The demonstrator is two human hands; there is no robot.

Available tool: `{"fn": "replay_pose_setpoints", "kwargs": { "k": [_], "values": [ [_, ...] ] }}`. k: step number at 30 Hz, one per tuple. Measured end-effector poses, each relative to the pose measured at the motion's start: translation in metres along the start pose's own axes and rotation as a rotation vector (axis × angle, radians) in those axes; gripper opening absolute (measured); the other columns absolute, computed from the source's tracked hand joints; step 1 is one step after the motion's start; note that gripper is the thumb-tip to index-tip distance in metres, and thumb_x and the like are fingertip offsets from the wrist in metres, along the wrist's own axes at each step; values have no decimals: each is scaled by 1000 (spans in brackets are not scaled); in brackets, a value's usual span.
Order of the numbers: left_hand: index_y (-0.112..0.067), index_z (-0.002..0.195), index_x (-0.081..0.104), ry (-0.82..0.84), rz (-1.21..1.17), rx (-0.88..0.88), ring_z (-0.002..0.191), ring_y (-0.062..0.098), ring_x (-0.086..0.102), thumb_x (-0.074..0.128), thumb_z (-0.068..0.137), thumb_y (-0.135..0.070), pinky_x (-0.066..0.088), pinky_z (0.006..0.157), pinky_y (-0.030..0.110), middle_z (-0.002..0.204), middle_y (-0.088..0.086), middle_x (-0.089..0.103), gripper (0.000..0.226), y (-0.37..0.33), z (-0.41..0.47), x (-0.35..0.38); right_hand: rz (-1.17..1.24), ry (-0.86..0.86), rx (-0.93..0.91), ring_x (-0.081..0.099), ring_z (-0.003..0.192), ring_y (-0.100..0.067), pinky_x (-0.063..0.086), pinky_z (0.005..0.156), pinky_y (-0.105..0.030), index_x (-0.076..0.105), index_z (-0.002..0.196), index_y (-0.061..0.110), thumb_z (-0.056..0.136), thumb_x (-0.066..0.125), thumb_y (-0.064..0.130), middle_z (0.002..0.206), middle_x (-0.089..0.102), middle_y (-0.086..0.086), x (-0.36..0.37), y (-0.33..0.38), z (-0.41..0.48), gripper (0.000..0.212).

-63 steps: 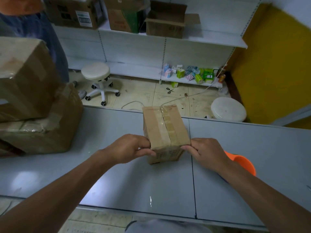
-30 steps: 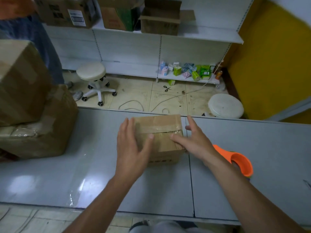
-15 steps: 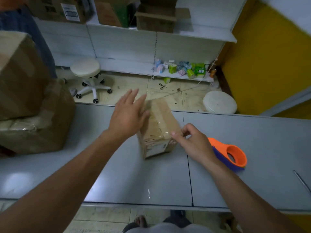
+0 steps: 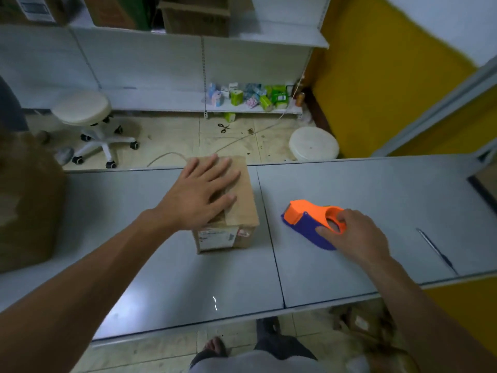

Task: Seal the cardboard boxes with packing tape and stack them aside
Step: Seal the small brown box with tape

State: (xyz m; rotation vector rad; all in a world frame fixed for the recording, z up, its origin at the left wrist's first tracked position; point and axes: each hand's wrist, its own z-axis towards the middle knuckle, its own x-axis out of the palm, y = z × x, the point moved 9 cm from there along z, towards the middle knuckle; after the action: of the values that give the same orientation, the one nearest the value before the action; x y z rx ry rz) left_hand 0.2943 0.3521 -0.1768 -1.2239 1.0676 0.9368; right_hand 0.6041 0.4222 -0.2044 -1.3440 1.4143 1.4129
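Left hand [image 4: 200, 193] spread flat, fingers straight, pressing the small cardboard box [image 4: 242, 195] at mid-table [image 4: 376, 197]. Its upturned flaps look untaped to me, so that seam and the stacking by the big box [image 4: 27, 200] are left. Right hand [image 4: 355, 235] curls round the tape dispenser [image 4: 304, 219]. Half a second ago it pinched the tilted box's corner.

Two hands [image 4: 199, 195] [image 4: 357, 232], one small box [image 4: 242, 200] — one dispenser [image 4: 304, 211]
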Motion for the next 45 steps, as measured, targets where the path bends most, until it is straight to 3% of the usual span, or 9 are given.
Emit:
{"fn": "replay_pose_setpoints", "kwargs": {
  "k": [8, 20, 23, 26, 30, 33, 39, 43, 45],
  "values": [
    [-41, 152, 3, 77, 45, 6, 149, 9, -13, -9, 82, -79, -12, 120, 36, 162, -12, -4, 81, -8, 1, -1, -357, 63, -224, 55, 80, -21, 34, 91, -33, 45, 89, 25, 88, 50, 60, 74, 50, 7, 36, 7, 17, 35],
    [-40, 154, 3, 63, 78, -45, 149, 8, -15, -1, 85, -72, -20, 116, 27, 162, -14, -6, 75, -12, -3, -2, -239, 54, -296, 51, 118, -27, 31, 106, -34, 51, 105, 19, 85, 53, 60, 108, 64, -1, 53, 2, 28, 46],
    [-41, 153, 4, 50, 59, -44, 148, 7, -15, -1, 84, -74, -23, 112, 23, 161, -15, -6, 78, -12, -4, -5, 13, 68, -230, 53, 112, -25, 46, 86, -32, 53, 90, 17, 83, 63, 53, 97, 64, -3, 41, 4, 24, 38],
    [-41, 153, 9, 51, 6, -51, 148, 6, -14, 3, 82, -78, -20, 114, 26, 161, -17, -5, 80, -9, -4, -5, 696, 140, -10, 67, 78, -16, 49, 62, -23, 67, 98, 14, 78, 77, 36, 90, 73, -4, 19, 2, 18, 31],
    [-39, 150, 29, -19, -251, -142, 148, 2, -3, 24, 87, -75, -4, 120, 35, 159, -20, 11, 73, -12, -2, -15, 1660, 452, 182, 72, 75, -14, 58, 62, -26, 74, 99, 12, 29, 96, 48, 91, 76, -5, 16, 28, -8, 82],
    [-36, 141, 46, -197, -534, -267, 141, 0, 20, 42, 94, -61, 18, 113, 33, 149, -23, 31, 54, -17, -3, -39, 2099, 542, 244, 71, 59, -19, 58, 50, -31, 78, 82, 8, 15, 100, 28, 72, 74, -11, 21, 47, -23, 74],
    [-31, 112, 68, -198, -1006, -453, 105, 8, 64, 59, 94, -40, 49, 95, 29, 110, -12, 69, 22, -32, 1, -55, 2377, 864, 235, 65, 54, -17, 57, 58, -30, 72, 87, -5, 52, 96, 27, 64, 68, -10, 42, 91, -51, 53],
    [-22, 102, 69, 32, -977, -421, 90, 9, 63, 69, 88, -37, 51, 87, 29, 97, -5, 68, 21, -59, 4, -49, 2356, 849, 122, 65, 88, -22, 41, 91, -29, 59, 121, -5, 102, 39, 43, 95, 69, -14, 48, 97, -53, 55],
    [-24, 104, 68, 89, -932, -432, 90, 7, 60, 72, 85, -38, 50, 88, 29, 99, -7, 65, 24, -69, 5, -44, 2274, 892, 86, 64, 73, -21, 44, 82, -31, 65, 110, -5, 91, 65, 39, 82, 67, -14, 43, 112, -58, 48]
  ]
}}
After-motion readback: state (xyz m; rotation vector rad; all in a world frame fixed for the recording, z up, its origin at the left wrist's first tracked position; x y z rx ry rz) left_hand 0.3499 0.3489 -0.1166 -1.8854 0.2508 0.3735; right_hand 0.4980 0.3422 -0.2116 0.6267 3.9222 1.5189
